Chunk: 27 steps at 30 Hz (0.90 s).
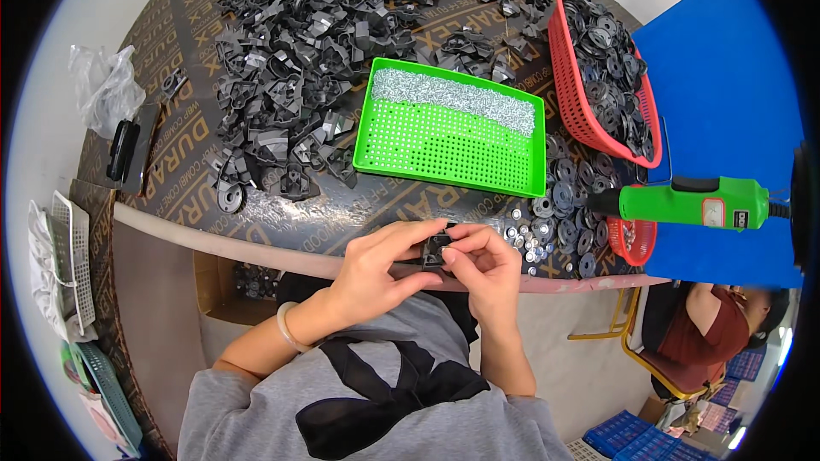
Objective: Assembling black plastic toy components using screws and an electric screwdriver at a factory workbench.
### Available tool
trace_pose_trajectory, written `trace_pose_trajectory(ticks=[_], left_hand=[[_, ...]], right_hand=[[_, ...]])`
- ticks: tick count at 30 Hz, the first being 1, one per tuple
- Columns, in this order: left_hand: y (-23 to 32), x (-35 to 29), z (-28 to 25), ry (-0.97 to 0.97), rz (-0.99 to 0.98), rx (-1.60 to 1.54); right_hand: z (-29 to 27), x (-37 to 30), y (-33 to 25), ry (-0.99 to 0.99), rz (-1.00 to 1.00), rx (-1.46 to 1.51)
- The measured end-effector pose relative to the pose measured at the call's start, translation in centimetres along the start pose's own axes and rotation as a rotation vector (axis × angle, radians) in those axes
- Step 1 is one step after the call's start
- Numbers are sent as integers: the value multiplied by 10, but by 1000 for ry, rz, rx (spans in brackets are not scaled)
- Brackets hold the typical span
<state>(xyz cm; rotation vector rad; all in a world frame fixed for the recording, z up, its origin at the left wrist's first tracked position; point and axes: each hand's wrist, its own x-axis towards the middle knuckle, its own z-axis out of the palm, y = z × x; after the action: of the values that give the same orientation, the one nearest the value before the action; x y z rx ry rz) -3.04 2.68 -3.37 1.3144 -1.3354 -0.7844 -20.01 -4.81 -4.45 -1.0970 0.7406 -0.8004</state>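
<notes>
Between both hands, just over the table's near edge, is a small black plastic part (435,250). My left hand (376,266) grips it from the left, thumb below and fingers above. My right hand (483,266) pinches its right side with thumb and fingertips; whether a smaller piece sits there too is hidden. Beyond the hands stands a green perforated tray (453,172) with a band of small silvery screws (453,96) along its far side. Black round discs (565,196) and small shiny metal pieces (531,243) lie to the right of my right hand.
A big heap of black plastic parts (299,60) covers the far left. A red basket (568,77) of black discs stands far right. A green electric screwdriver (692,203) is over a small red basket (641,243). Another person (709,324) sits at right.
</notes>
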Motion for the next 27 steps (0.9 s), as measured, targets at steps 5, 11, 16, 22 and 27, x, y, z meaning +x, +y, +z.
trace_pose_trajectory(ticks=[5,11,16,22,27], left_hand=[[-2,-2,2,-9,-7,-42],[-6,-2,8,-24,-111,-213],[0,-1,1,-73,-170,-287],[-5,-4,-3,-67,-259,-376],[-10,-6,-7,-98,-261,-365]], right_hand=[[3,1,-3,26,-26,22],[4,0,-11,60,37,45],[2,-2,-18,13,15,-96],[-33,-2,-36,146,-289,-851],[-61,8,-46,560,-402,-1350]])
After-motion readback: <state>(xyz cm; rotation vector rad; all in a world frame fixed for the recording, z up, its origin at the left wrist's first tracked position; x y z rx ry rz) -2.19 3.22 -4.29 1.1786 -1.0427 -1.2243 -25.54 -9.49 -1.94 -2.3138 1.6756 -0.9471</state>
